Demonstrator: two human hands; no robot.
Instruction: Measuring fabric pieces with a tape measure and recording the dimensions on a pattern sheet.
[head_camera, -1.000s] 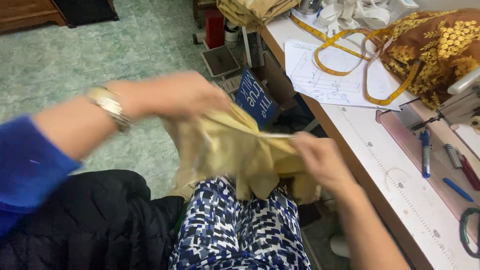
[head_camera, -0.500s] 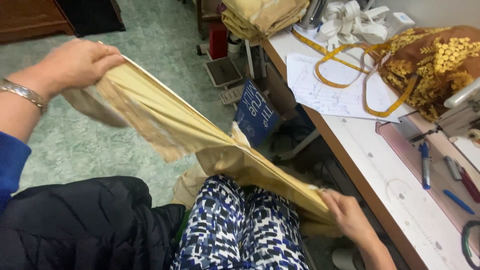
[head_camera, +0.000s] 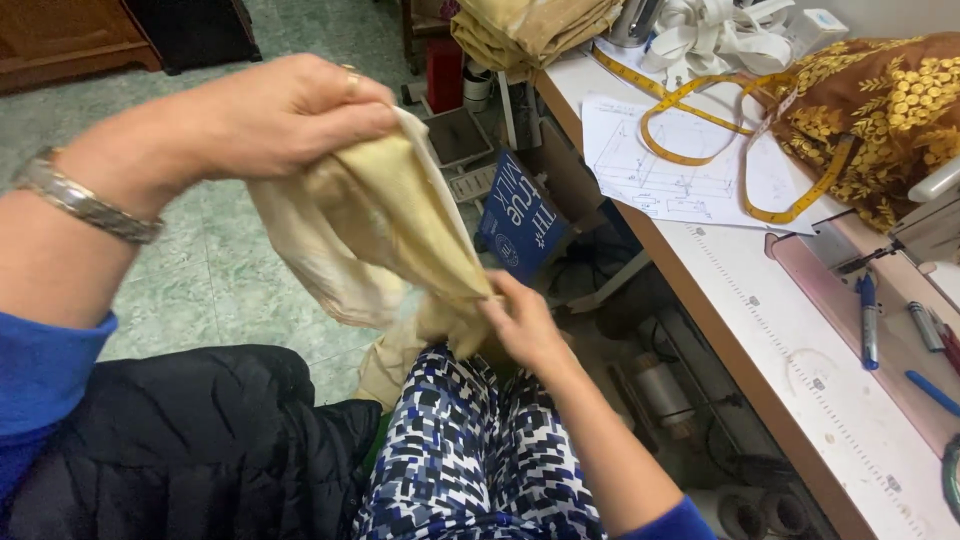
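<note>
1. Currently the left hand is raised, fingers curled tight on a bunched end of the tan cloth; the right hand sits lower, just above the patterned lap, pinching the cloth's other end.
2. Cloth hangs slack between the two hands, with a loose fold drooping below the left hand.
3. Risk: the right pinch looks shallow; a pull from the left hand could slip the fabric out, dropping it toward the floor.
4. Risk: the bunched grip hides edges, so a twist or a wrong edge may go unnoticed.
5. Risk: the drooping fold could snag on the black jacket below the left hand.
6. Worktable, yellow tape measure and pens lie well right of the right hand, no contact.
</note>
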